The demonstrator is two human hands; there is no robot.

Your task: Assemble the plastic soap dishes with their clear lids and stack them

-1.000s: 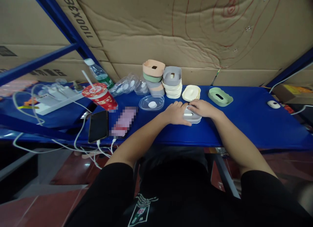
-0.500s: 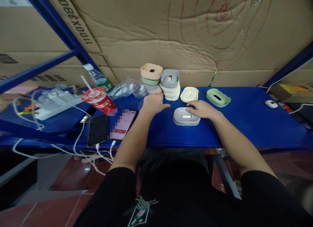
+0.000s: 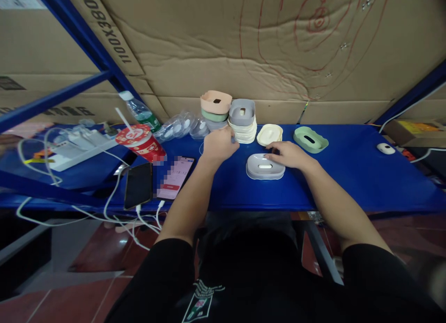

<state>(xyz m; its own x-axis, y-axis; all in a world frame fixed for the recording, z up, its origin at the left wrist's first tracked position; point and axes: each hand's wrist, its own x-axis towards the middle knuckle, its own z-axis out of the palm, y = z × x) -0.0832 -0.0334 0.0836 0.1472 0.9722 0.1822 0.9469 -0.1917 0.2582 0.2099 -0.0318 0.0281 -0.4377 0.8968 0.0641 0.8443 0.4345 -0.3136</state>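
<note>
The left hand (image 3: 220,145) was curled near the frame's centre, beside a clear lid (image 3: 201,149) it mostly hid; whether it grasped anything could not be told; the right hand (image 3: 287,154), loosely bent and unclenched, touched the right end of the grey dish (image 3: 257,167), just right of centre; above lay a cream dish (image 3: 269,134); stacked dishes (image 3: 242,116) stood upper centre on the blue tabletop (image 3: 351,177).

Grey dish (image 3: 264,172): smooth plastic (faintly glossy); creased, matt cardboard panel (image 3: 205,77).
</note>
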